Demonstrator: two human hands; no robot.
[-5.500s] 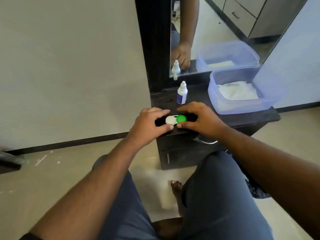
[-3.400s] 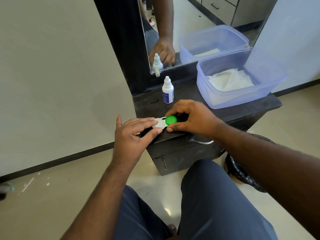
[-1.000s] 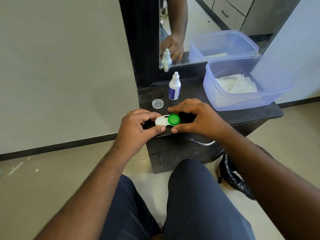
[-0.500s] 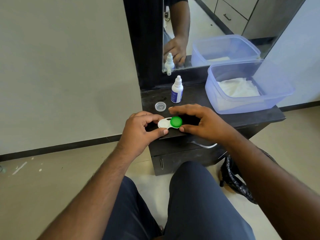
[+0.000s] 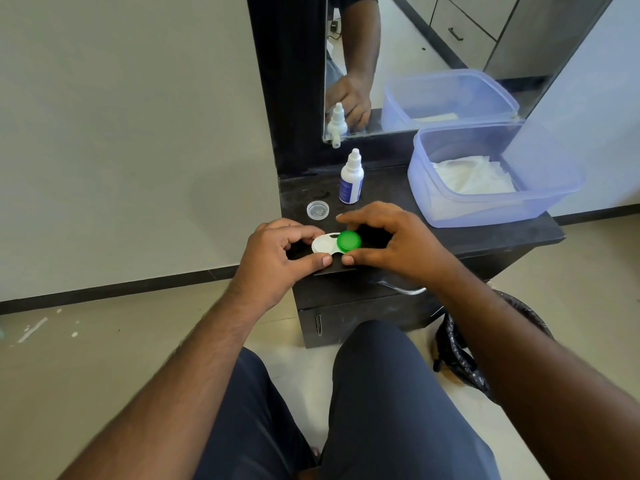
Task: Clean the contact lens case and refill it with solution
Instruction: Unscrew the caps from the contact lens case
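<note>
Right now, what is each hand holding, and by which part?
Both are on the contact lens case: left hand pinches its white, uncapped end, right hand grips around the green cap.

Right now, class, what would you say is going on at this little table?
A seated person works on a contact lens case at the front edge of a dark dresser. The left hand steadies its uncapped white side; the right hand grips the green cap. A loose clear cap lies behind, beside the solution bottle.

Both hands [image 5: 277, 258] [image 5: 398, 244] pinch lens case [image 5: 334, 243], green cap [image 5: 349, 241] on.
</note>
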